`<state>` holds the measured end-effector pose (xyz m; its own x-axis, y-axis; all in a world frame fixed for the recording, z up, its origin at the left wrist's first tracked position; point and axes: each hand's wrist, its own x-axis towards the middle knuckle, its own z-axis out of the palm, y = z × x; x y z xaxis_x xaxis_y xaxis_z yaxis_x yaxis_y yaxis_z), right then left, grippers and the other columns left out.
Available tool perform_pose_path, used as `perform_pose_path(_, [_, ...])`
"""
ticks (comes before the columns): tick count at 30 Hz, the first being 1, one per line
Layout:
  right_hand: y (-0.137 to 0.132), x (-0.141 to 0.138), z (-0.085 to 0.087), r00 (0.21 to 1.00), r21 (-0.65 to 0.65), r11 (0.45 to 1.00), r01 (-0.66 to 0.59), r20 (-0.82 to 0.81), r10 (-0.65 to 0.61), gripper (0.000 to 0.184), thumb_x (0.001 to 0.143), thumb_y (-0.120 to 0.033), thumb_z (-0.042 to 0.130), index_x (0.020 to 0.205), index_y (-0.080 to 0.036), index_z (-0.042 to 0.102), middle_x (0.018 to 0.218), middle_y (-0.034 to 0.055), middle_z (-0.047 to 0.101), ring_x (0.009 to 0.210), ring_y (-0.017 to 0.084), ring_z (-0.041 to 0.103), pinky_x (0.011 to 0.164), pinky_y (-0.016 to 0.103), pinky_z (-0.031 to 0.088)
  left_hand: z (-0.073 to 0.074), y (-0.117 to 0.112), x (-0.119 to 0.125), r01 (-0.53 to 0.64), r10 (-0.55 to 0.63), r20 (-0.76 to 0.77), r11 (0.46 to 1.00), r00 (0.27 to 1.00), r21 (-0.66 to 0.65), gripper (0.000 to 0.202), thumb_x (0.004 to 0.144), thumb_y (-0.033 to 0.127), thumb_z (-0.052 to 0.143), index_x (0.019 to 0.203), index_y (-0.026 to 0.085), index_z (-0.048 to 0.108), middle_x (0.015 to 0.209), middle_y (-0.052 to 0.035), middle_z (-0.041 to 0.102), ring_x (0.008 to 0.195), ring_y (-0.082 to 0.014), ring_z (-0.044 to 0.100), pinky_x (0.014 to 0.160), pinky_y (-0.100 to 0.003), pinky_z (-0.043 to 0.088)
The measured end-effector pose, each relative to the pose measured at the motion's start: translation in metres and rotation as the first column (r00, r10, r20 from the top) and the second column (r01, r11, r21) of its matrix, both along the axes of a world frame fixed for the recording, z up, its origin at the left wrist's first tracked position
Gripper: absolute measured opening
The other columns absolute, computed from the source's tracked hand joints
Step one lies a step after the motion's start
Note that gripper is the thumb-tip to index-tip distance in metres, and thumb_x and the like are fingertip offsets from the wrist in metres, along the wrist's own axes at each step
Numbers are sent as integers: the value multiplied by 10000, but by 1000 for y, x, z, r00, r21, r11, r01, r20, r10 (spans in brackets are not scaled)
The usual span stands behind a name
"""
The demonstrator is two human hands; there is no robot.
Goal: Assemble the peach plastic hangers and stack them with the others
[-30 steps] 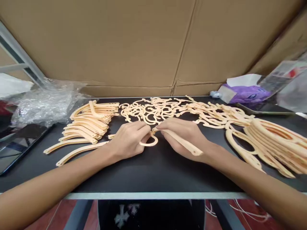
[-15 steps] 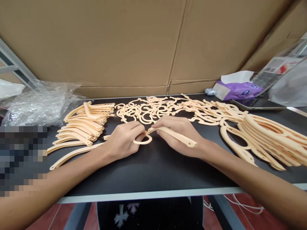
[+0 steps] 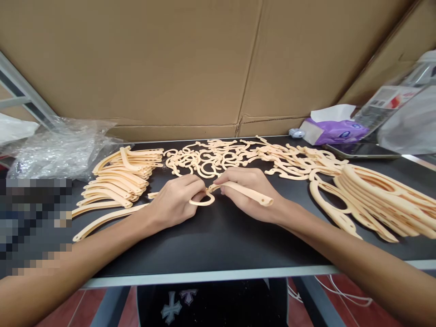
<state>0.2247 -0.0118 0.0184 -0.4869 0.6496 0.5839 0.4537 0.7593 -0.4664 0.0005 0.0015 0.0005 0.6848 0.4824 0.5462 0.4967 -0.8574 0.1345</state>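
Note:
My left hand [image 3: 174, 199] is closed on a cream plastic hanger hook [image 3: 204, 202], whose curved end sticks out below the fingers. My right hand [image 3: 255, 178] grips a cream hanger arm [image 3: 250, 192] with a hole at its outer end. The arm's inner end meets the hook between my fingertips; fingers hide whether the two are joined. Both hands are just above the black table. To the left lies a stack of loose hanger arms [image 3: 116, 186], with one single arm [image 3: 105, 221] near my left forearm. Behind the hands is a heap of loose hooks [image 3: 207, 159].
Joined hanger pieces [image 3: 384, 200] are piled on the right. Crumpled clear plastic [image 3: 57, 150] lies at the left. A purple tissue pack [image 3: 344, 131] and a dark phone-like device [image 3: 364, 151] sit at the back right. Cardboard [image 3: 153, 63] stands behind the black table [image 3: 218, 250].
The right hand and the hanger arm have turned very slightly, the arm's outer end shifting a little left. The view has shifted slightly; both grips stay the same.

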Motion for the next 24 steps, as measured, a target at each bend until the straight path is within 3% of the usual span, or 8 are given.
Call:
perform_pose_path(6, [-1,-4,0,993,-183,978,97,-44,-107,213,797,-64,546,805,-166,733,770,16,736,725,139,660,703,253,485,-2,1,0,-1,1,11,1000,1000,9,185,962,107,502,827,143,623,839,-71,673,755,-163,624,702,-274,495])
perform_pose_path(13, [-3,-7,-4,966,-485,870,86,-174,-192,202,761,-93,565,823,-171,741,708,-6,731,675,145,669,662,265,504,-2,-1,-1,-1,1,31,1000,1000,-9,160,949,101,521,838,146,627,801,-37,632,695,-133,570,654,-251,453])
perform_pose_path(24, [-6,-11,-5,951,-581,808,102,-183,-251,157,765,-163,565,767,-162,722,601,10,700,563,144,650,589,268,504,-2,0,-1,-6,6,14,1000,1000,-25,188,949,113,517,794,153,615,762,-26,595,663,-131,541,631,-251,426])
